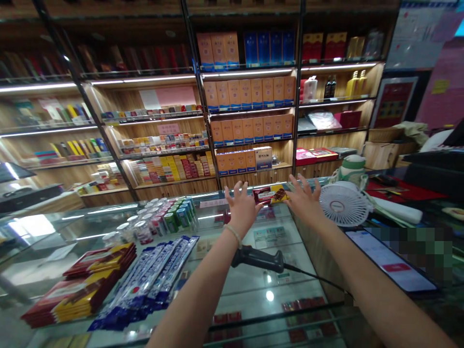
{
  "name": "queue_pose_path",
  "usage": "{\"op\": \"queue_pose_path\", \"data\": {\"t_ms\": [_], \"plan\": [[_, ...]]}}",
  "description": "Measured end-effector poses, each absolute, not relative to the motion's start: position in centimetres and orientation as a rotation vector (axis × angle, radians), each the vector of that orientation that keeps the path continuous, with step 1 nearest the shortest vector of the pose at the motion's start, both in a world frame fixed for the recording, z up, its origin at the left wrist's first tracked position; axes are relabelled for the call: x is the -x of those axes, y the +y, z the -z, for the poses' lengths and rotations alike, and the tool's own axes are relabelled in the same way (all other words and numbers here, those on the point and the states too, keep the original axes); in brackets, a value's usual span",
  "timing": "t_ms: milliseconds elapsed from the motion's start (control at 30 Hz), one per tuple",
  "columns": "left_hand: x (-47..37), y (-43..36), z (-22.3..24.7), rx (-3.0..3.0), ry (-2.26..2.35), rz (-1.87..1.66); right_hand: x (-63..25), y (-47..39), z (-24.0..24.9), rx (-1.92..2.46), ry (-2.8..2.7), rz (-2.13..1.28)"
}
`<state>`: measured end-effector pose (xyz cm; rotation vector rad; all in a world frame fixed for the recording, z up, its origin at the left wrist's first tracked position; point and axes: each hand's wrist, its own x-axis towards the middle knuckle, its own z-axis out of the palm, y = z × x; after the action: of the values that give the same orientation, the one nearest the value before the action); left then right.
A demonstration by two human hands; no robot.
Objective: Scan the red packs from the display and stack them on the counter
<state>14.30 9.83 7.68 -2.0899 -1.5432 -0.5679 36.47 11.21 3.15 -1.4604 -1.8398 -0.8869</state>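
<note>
Both my arms stretch forward over the glass counter point(253, 285). Between my hands lies a red and yellow chocolate pack point(270, 194) near the counter's far edge. My left hand point(242, 208) is at the pack's left end, fingers raised and spread. At its right end is my right hand point(304, 199), its fingers spread too. Whether the fingertips touch the pack I cannot tell. Under my left forearm a black handheld barcode scanner point(259, 258) rests on the glass, its front end hidden, with a cable running right.
Left on the counter are stacked chocolate packs point(78, 285), long blue-and-silver packets point(148, 280) and rows of small canisters point(155, 220). To the right stand a white fan point(342, 205), a green-capped bottle point(352, 169) and a lit phone point(391, 261). Shelves of boxes point(250, 130) line the wall.
</note>
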Motion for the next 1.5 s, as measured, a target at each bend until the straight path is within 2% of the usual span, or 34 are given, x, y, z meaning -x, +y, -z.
{"op": "queue_pose_path", "data": {"t_ms": [567,1133,1500], "plan": [[-19.5,12.8,-3.4,2.239,-1.613,0.204,-39.5,13.3,-0.5,1.704,-2.147,0.934],[-20.3,13.0,-1.7,2.341,-1.550,0.159,-40.2,14.9,2.6,1.707,-2.233,0.855],[-19.5,11.1,-2.9,2.354,-1.572,0.197,-40.9,13.7,0.2,1.691,-2.166,0.771]]}}
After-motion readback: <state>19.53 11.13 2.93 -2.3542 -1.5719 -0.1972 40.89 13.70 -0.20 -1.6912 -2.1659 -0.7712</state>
